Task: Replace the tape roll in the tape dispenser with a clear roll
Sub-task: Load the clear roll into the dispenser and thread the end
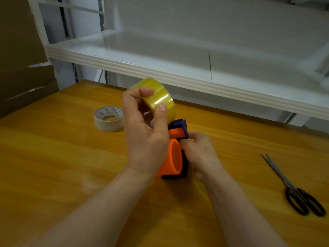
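My left hand holds a clear, yellowish tape roll in the air, thumb and fingers pinching its rim, just above and behind the dispenser. The tape dispenser is orange with a dark purple frame and stands on the wooden table; its orange hub carries no roll. My right hand grips the dispenser from the right side, covering part of the frame. A beige masking tape roll lies flat on the table to the left.
Black-handled scissors lie shut at the right of the table. A white shelf overhangs the table's far edge. Brown cardboard stands at the far left.
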### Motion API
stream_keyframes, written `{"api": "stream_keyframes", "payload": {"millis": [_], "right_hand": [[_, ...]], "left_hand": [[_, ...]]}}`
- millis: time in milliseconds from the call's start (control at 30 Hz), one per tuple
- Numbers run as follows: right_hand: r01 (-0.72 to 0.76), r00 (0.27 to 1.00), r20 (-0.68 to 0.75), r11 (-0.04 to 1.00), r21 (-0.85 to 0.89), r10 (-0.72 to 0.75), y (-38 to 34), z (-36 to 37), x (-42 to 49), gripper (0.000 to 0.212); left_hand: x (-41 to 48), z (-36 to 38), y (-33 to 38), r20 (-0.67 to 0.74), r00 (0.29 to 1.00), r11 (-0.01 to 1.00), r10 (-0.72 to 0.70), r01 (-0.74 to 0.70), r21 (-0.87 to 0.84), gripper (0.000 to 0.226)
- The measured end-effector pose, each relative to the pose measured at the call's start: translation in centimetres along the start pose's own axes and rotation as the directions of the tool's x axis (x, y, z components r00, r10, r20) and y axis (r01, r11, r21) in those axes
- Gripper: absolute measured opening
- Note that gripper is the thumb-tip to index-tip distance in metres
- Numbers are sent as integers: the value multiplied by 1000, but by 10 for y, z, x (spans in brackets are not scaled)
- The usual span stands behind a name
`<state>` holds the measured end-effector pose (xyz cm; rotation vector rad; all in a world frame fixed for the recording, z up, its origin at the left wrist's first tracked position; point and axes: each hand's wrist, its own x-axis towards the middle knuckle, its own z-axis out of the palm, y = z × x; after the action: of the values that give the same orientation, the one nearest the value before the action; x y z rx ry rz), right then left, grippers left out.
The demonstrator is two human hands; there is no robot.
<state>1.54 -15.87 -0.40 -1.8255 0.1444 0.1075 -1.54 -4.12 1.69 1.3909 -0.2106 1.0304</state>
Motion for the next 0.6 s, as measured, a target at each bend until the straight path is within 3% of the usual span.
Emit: {"api": "stream_keyframes", "payload": {"millis": [133, 333, 600], "right_hand": [[115, 980, -163, 993, -5, -114, 0, 7, -5, 16], [245, 896, -377, 969, -21, -234, -4, 11, -7, 6], [315, 917, -270, 948, 35, -295, -9, 2, -16, 23]], "left_hand": [[-9, 6, -3, 69, 971, 919, 230, -240, 314, 27], [-12, 8, -7, 89, 948, 847, 304, -312, 430, 27], [1, 2, -27, 141, 938, 771, 317, -342, 538, 24]]}}
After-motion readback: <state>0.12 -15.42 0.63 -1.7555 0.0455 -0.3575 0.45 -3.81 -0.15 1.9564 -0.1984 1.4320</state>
